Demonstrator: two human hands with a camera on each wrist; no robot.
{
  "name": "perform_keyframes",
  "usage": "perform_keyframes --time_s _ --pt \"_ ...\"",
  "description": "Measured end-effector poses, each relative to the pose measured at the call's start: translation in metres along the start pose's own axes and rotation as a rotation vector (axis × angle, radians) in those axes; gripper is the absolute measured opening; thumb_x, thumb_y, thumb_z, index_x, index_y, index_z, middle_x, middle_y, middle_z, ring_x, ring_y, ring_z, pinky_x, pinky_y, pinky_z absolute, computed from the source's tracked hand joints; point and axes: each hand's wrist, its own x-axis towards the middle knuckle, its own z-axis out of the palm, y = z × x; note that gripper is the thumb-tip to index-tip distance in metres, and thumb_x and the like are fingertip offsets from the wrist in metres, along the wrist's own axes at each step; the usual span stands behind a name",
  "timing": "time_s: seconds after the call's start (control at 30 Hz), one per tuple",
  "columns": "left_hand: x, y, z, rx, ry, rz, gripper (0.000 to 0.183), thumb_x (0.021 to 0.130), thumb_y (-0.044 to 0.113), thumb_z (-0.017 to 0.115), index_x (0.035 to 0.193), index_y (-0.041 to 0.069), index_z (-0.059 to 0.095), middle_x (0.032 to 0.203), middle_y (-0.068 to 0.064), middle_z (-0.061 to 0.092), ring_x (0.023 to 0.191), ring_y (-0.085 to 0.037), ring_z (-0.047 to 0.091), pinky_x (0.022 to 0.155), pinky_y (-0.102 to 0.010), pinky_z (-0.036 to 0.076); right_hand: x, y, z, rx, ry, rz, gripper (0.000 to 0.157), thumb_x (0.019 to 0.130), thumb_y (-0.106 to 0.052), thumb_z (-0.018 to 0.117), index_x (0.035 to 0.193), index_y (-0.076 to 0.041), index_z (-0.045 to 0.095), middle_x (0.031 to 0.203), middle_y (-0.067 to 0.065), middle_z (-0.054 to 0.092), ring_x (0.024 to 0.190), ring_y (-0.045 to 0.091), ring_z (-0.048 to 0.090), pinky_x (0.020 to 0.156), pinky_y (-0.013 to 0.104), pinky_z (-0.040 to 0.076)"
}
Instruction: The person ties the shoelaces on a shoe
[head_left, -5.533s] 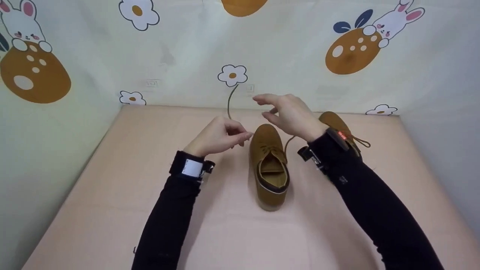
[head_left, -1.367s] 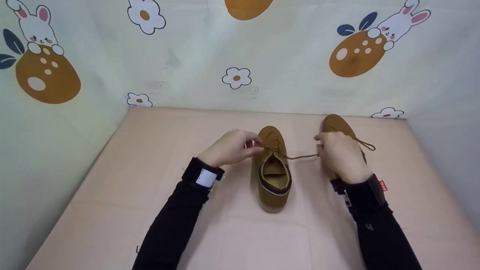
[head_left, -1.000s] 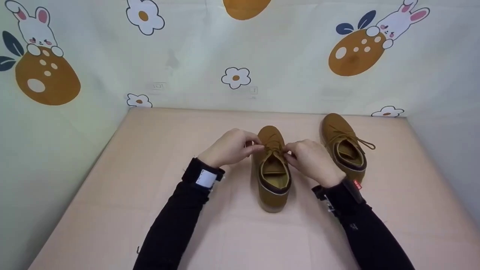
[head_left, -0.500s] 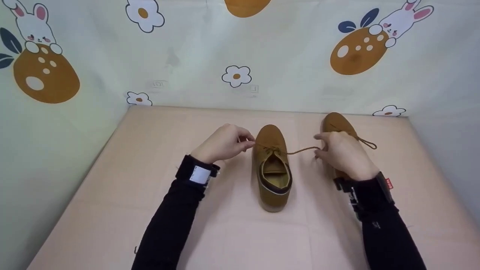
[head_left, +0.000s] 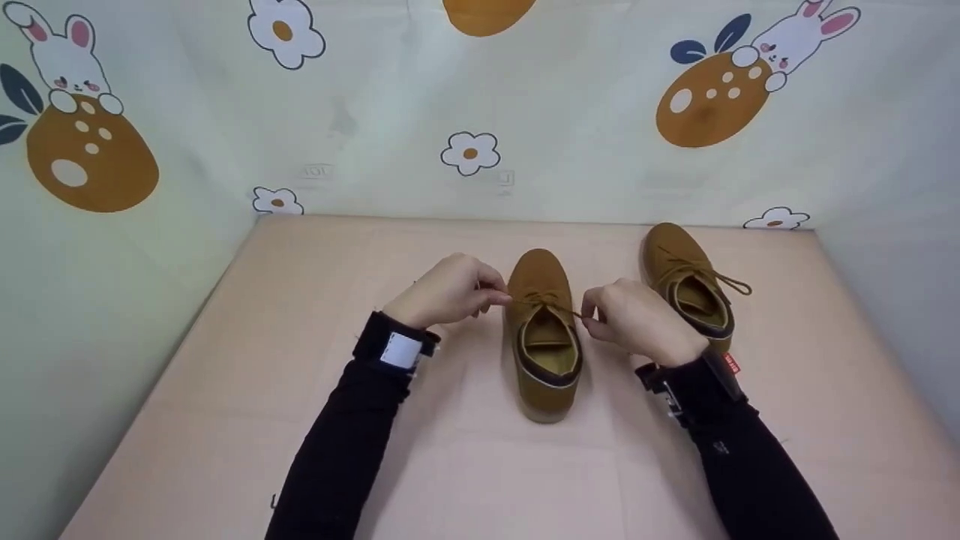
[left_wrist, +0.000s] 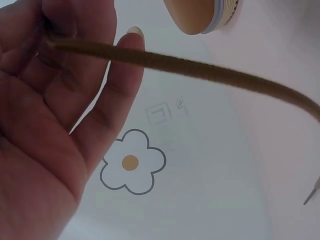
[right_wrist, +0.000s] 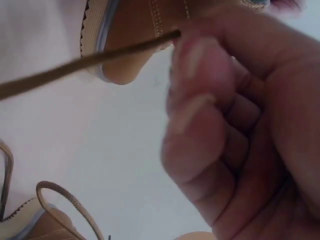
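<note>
A brown lace-up shoe stands upright, toe to the back wall, in the middle of the head view. Left of its laces my left hand pinches a lace; in the left wrist view that brown shoelace runs out from the fingers to the right. On the shoe's other side, my right hand holds a lace between thumb and fingers. In the right wrist view this lace stretches away to the left. Between the hands, the laces cross over the shoe's tongue. My fingers hide the lace ends.
A second brown shoe stands at the back right, partly behind my right hand, with a lace loop sticking out. Pale printed walls enclose the pink tabletop at the back and sides.
Over the last seconds my right hand moved out rightward with the lace, came in, went out and came in again. It now sits close beside the shoe. My left hand stays near the laces.
</note>
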Motion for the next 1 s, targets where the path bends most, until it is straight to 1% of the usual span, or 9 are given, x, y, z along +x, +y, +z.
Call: perform_keyframes --time_s 0.1,0.23,0.43,0.6,0.67,0.73,0.87,0.93,1.0 --pt "-0.002 -0.004 -0.005 0.048 -0.051 -0.012 0.011 0.092 0.018 0.073 0.086 0.010 0.079 0.066 -0.001 0.066 0.057 -0.009 0.056 0.057 -0.027 0.045 -0.003 0.005 -0.004 0.006 -0.026 0.052 0.014 0.073 0.003 0.065 0.070 -0.010 0.068 0.065 -0.003 0.061 0.056 0.013 0.052 0.054 0.030 0.045" --pt "-0.005 -0.010 -0.012 0.071 -0.080 -0.036 0.008 0.089 0.017 0.075 0.084 0.012 0.080 0.067 0.001 0.069 0.061 -0.009 0.058 0.060 -0.027 0.044 -0.007 0.010 -0.009 0.024 -0.031 0.123 0.018 0.069 0.005 0.063 0.066 -0.012 0.067 0.063 -0.005 0.060 0.057 0.014 0.053 0.055 0.031 0.047" --pt "-0.009 -0.014 -0.016 0.050 -0.054 -0.041 0.007 0.089 0.016 0.075 0.084 0.012 0.080 0.069 0.003 0.070 0.067 -0.018 0.065 0.064 -0.031 0.048 -0.006 0.010 -0.009 0.046 -0.035 0.134 0.020 0.067 0.005 0.061 0.061 -0.013 0.065 0.061 -0.006 0.058 0.056 0.014 0.053 0.054 0.030 0.045" --pt "-0.009 -0.016 -0.014 0.107 -0.008 -0.031 0.007 0.085 0.020 0.079 0.084 0.013 0.081 0.082 0.001 0.070 0.082 -0.022 0.065 0.078 -0.034 0.048 -0.006 0.009 -0.009 0.042 -0.030 0.132 0.018 0.070 0.004 0.062 0.066 -0.013 0.064 0.063 -0.005 0.059 0.056 0.013 0.053 0.054 0.031 0.046" --pt "-0.010 -0.017 -0.014 0.137 -0.001 -0.058 0.008 0.084 0.022 0.080 0.084 0.014 0.081 0.085 0.004 0.068 0.084 -0.018 0.061 0.081 -0.033 0.046 -0.007 0.009 -0.010 0.032 -0.025 0.132 0.016 0.074 0.002 0.064 0.069 -0.013 0.065 0.065 -0.005 0.060 0.058 0.013 0.054 0.057 0.032 0.047" --pt "-0.011 -0.019 -0.014 0.138 -0.019 -0.100 0.011 0.086 0.023 0.079 0.084 0.012 0.080 0.081 0.003 0.067 0.079 -0.017 0.058 0.076 -0.033 0.045 -0.007 0.009 -0.011 0.022 -0.029 0.131 0.014 0.076 -0.001 0.065 0.072 -0.014 0.065 0.067 -0.004 0.061 0.059 0.014 0.055 0.059 0.034 0.048" --pt "-0.014 -0.023 -0.016 0.045 -0.062 -0.210 0.017 0.092 0.022 0.073 0.089 0.006 0.077 0.071 0.000 0.070 0.063 -0.018 0.064 0.066 -0.030 0.049 -0.008 0.008 -0.014 0.012 -0.048 0.131 0.011 0.079 -0.003 0.065 0.076 -0.014 0.066 0.071 -0.001 0.063 0.061 0.016 0.056 0.061 0.036 0.048" --pt "-0.013 -0.026 -0.015 0.004 -0.040 -0.227 0.021 0.095 0.024 0.069 0.091 0.005 0.076 0.072 -0.005 0.071 0.061 -0.022 0.067 0.064 -0.031 0.051 -0.008 0.008 -0.015 0.016 -0.060 0.137 0.010 0.079 -0.004 0.066 0.076 -0.014 0.066 0.072 0.000 0.063 0.062 0.016 0.057 0.061 0.037 0.048" --pt "-0.011 -0.029 -0.014 -0.012 0.025 -0.228 0.024 0.096 0.029 0.068 0.090 0.007 0.076 0.078 -0.006 0.073 0.064 -0.022 0.069 0.066 -0.031 0.051 -0.008 0.008 -0.016 0.023 -0.072 0.144 0.010 0.079 -0.004 0.066 0.077 -0.014 0.066 0.072 0.000 0.063 0.061 0.016 0.056 0.061 0.037 0.049"
